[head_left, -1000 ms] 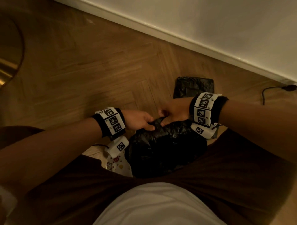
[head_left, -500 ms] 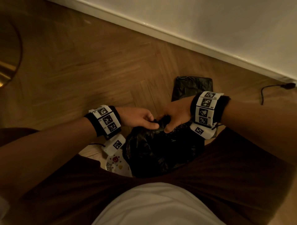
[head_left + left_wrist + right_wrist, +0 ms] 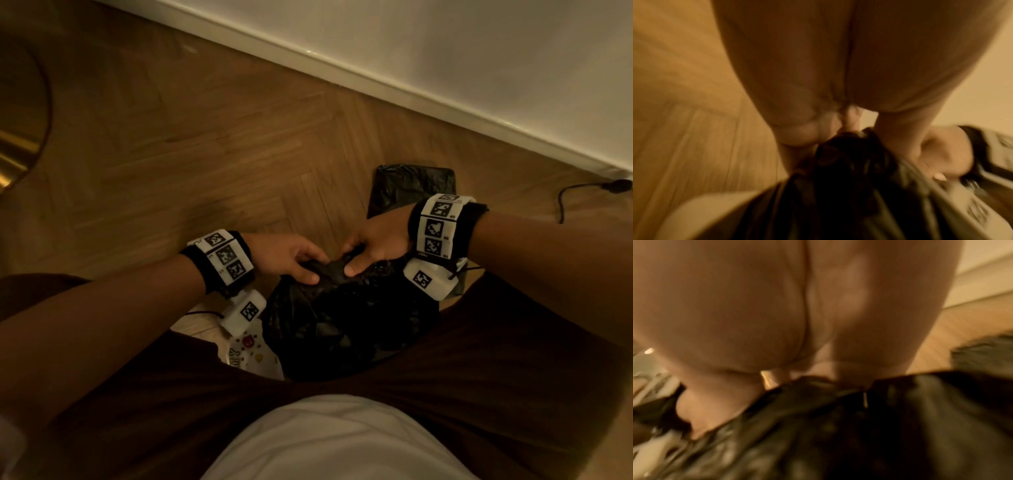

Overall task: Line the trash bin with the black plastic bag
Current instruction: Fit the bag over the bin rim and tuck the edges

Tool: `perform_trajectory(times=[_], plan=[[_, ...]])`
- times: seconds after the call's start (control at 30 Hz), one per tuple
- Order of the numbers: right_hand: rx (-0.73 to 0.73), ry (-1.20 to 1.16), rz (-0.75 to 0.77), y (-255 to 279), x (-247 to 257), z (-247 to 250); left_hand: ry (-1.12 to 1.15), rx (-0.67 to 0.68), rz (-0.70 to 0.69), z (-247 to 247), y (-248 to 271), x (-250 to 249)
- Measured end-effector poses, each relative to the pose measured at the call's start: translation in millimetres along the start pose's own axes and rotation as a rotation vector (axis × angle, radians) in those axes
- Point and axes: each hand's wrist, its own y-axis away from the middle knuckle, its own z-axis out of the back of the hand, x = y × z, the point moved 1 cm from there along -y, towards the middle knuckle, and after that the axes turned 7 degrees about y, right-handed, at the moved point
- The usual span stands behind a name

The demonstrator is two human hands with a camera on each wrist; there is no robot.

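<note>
A crumpled black plastic bag [image 3: 342, 325] hangs between my knees, its top bunched into a knot-like wad. My left hand [image 3: 308, 270] pinches that wad from the left, and my right hand [image 3: 352, 263] pinches it from the right, fingertips almost touching. The left wrist view shows my left hand [image 3: 828, 134] on the bunched black bag [image 3: 849, 178], with the other hand beside it. Blurred black bag [image 3: 838, 426] fills the lower right wrist view under my right hand [image 3: 818, 378]. A white bin [image 3: 250, 356] with small coloured stickers shows low left of the bag, mostly hidden.
A second black bag [image 3: 411, 185], folded flat, lies on the wooden herringbone floor [image 3: 205, 137] beyond my hands. A white skirting board [image 3: 376, 78] runs along the wall behind. A black cable [image 3: 582, 192] lies at the far right. A brass-coloured round edge [image 3: 20, 150] sits far left.
Both hands stay at the bag's bunched top. The fingers have shifted their pinch on the plastic, and my right thumb now lies on the wad. The bag itself hangs as before.
</note>
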Motion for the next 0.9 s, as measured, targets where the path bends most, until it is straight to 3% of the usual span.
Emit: perform_trajectory(times=[0.1, 0.2, 0.37, 0.47, 0.53, 0.7, 0.9], plan=[[-0.004, 0.013, -0.025, -4, -4, 1, 0.183, -0.012, -0.011, 0, -5, 10], [-0.039, 0.070, -0.042, -9, -7, -1, 0.201, -0.135, 0.005, 1, -8, 15], [-0.140, 0.110, -0.068, 0, -4, -1, -0.337, -0.173, 0.040, 3, 12, -3], [-0.066, 0.040, -0.068, 14, -5, -2, -0.405, -0.128, 0.105, -7, 21, -9], [-0.017, 0.154, -0.072, 18, -4, -8, -0.568, -0.171, 0.093, -16, 20, -5], [-0.294, 0.432, -0.069, 9, 2, -15, -0.653, -0.305, 0.006, -15, 16, -6], [-0.524, 0.330, -0.095, 21, 2, 25, -0.473, -0.650, -0.143, 41, 45, -31]])
